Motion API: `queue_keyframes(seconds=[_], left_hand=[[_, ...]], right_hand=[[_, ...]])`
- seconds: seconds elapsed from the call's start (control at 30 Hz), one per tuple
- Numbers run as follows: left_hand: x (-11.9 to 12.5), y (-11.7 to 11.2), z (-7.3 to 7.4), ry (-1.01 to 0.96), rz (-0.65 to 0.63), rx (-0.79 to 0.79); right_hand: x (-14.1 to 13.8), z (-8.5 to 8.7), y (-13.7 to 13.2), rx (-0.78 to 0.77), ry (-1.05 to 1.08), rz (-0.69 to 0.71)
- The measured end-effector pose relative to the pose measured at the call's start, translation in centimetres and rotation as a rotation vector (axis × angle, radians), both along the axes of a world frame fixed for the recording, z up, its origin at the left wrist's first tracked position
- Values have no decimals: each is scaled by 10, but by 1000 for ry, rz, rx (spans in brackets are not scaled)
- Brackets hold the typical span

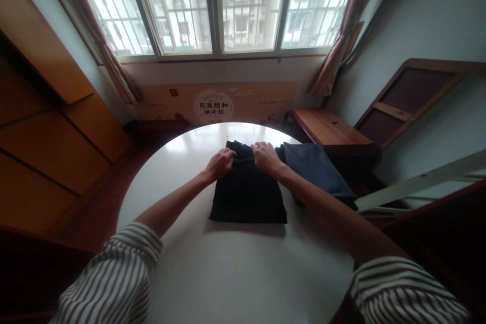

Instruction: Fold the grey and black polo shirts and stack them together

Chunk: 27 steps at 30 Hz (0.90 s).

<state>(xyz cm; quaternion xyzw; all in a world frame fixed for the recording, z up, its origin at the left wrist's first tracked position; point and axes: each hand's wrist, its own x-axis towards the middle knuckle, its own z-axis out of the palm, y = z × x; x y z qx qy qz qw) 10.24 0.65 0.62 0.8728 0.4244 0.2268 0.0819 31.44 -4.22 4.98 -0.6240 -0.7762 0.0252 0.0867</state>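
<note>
A folded black garment (248,195) lies on the round white table (170,258); whether it is trousers or a top, I cannot tell. My left hand (221,162) is closed on its far left edge, fingers bent over the cloth. At the far right edge, my right hand (267,157) pinches the same garment. The cloth between both hands is bunched and slightly raised. Close to my right forearm rests a pile of folded dark blue-grey clothes (315,167), partly covered by that arm.
Behind the table stand a wooden bench or low table (328,126) and a long printed board (258,98) under the barred window (246,5). Wooden cabinets (45,147) line the left side. A pale rail (417,182) runs close to the table at the right.
</note>
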Motion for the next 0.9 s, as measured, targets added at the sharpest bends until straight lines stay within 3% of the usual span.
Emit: queue_keyframes(seconds=[0.07,0.1,0.2,0.3,0.47,0.63,0.7,0.8,0.9], left_hand=[[9,-5,-5,160,-216,8],[12,-6,-8,233,-251,-22],[17,0,-15,352,-219,-115],[20,8,-17,380,-200,-132],[25,15,-14,428,-160,-132],[39,0,-11,422,-123,-13],[52,-10,-9,380,-193,48],[77,-19,-9,362,-382,-2],[99,-16,-11,389,-409,-96]], right_hand=[[-19,-17,-25,9,-18,30],[-26,-27,-39,7,-33,34],[-35,-55,-78,4,-79,50],[-32,-70,-108,19,-70,100],[-31,-71,-146,7,-32,193],[-33,-73,-169,7,-14,255],[-34,-74,-172,12,-2,252],[-34,-74,-171,2,18,240],[-34,-71,-170,-17,36,240]])
